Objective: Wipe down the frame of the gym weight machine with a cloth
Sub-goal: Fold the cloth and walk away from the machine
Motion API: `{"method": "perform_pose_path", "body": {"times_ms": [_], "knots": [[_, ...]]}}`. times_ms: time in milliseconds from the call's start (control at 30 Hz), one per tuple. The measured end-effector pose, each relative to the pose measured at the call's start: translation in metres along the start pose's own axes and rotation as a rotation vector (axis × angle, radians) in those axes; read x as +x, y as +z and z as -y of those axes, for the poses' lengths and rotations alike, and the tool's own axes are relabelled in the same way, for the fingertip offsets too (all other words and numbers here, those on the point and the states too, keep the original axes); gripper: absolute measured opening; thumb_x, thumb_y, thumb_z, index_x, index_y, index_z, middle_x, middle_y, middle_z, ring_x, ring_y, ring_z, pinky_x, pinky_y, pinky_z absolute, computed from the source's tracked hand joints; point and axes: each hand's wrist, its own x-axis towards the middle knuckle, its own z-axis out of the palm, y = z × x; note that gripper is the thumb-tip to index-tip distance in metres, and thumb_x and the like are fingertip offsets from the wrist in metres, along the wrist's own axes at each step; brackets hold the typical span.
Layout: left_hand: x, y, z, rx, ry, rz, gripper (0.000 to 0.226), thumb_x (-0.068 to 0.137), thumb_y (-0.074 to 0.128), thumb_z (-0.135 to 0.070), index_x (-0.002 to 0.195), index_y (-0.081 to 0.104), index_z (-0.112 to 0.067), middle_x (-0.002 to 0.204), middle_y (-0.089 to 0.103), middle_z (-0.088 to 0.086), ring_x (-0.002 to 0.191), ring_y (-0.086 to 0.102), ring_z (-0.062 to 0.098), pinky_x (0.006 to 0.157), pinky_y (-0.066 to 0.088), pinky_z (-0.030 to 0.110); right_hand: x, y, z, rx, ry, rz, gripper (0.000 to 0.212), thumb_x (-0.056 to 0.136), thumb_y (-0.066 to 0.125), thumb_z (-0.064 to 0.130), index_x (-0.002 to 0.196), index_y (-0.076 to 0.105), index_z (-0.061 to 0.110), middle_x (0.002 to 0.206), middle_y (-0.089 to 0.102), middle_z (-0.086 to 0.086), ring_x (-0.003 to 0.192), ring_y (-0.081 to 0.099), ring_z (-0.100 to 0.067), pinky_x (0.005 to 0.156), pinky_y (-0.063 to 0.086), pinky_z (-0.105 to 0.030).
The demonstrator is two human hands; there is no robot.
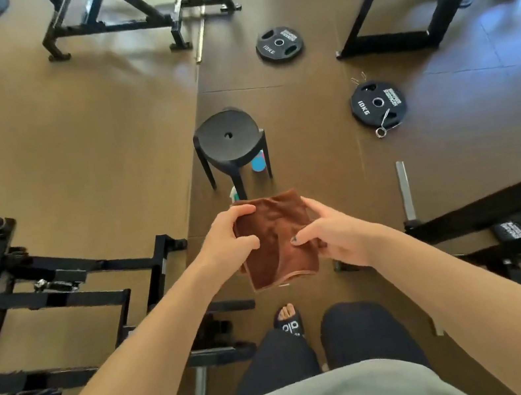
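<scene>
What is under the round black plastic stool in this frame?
Under the round black plastic stool, a blue cup-like object with a pink part shows between the legs. The seat and legs hide the rest of it.

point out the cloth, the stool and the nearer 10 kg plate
brown cloth [275,240]: head view, on the middle of the folded fabric between the hands.
black stool [228,135]: head view, on the round seat top.
nearer 10 kg plate [377,102]: head view, by its centre hole.
</scene>
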Motion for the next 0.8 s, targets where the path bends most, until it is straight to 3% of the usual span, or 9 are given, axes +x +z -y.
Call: {"method": "perform_pose_path", "body": {"times_ms": [133, 267, 433, 533, 600, 800], "knots": [[0.073, -0.033, -0.038, 0.064, 0.036, 0.052, 0.077, 0.086, 0.069, 0.001, 0.148, 0.042, -0.036, 0.145, 0.038, -0.007, 0.131, 0.043, 0.015, 0.099, 0.055, 0.038, 0.066, -0.027, 0.072, -0.088, 0.024, -0.142, 0.086, 0.084, 0.070, -0.003, 0.150, 0.036, 0.041, 0.135, 0.059, -0.009, 0.106, 0.071, -0.033, 0.091, 0.060, -0.051], [0.161, -0.050, -0.067, 0.110, 0.051, 0.005, 0.080, 0.085, 0.069, 0.003, 0.151, 0.041, -0.032, 0.147, 0.037, -0.006, 0.132, 0.042, 0.014, 0.085, 0.046, 0.017, 0.140, -0.052, 0.134, -0.238, -0.054, -0.170, 0.070, 0.085, 0.069, 0.002, 0.142, 0.044, 0.034, 0.124, 0.064, -0.004, 0.104, 0.070, -0.026, 0.088, 0.062, -0.047], [0.271, -0.063, -0.090, 0.125, -0.023, -0.095, 0.080, 0.084, 0.067, 0.004, 0.152, 0.041, -0.029, 0.148, 0.037, -0.003, 0.134, 0.042, 0.018, 0.102, 0.048, 0.030, 0.254, -0.086, 0.198, -0.452, -0.097, -0.166, 0.052, 0.083, 0.071, 0.006, 0.124, 0.053, 0.034, 0.111, 0.070, 0.006, 0.098, 0.069, -0.017, 0.091, 0.059, -0.041], [0.336, -0.063, -0.095, 0.113, -0.058, -0.175, 0.078, 0.086, 0.067, 0.003, 0.152, 0.041, -0.029, 0.150, 0.037, -0.002, 0.136, 0.041, 0.020, 0.112, 0.045, 0.041, 0.326, -0.104, 0.228, -0.557, -0.135, -0.143, 0.044, 0.088, 0.069, 0.009, 0.120, 0.052, 0.034, 0.113, 0.067, 0.007, 0.095, 0.065, -0.011, 0.073, 0.052, -0.027], [0.377, -0.061, -0.092, 0.114, -0.076, -0.228, 0.076, 0.088, 0.069, 0.000, 0.152, 0.041, -0.030, 0.153, 0.035, -0.003, 0.138, 0.040, 0.020, 0.115, 0.042, 0.042, 0.372, -0.113, 0.240, -0.607, -0.157, -0.141, 0.045, 0.091, 0.066, 0.010, 0.125, 0.051, 0.034, 0.114, 0.064, 0.008, 0.097, 0.063, -0.011, 0.066, 0.046, -0.021], [0.489, -0.065, -0.057, 0.095, -0.108, -0.338, 0.075, 0.087, 0.071, -0.002, 0.151, 0.042, -0.030, 0.156, 0.034, 0.000, 0.140, 0.038, 0.020, 0.114, 0.036, 0.033, 0.496, -0.121, 0.258, -0.666, -0.189, -0.094, 0.053, 0.101, 0.058, 0.011, 0.145, 0.045, 0.036, 0.119, 0.060, 0.009, 0.094, 0.060, -0.002, 0.057, 0.047, -0.008]]}}
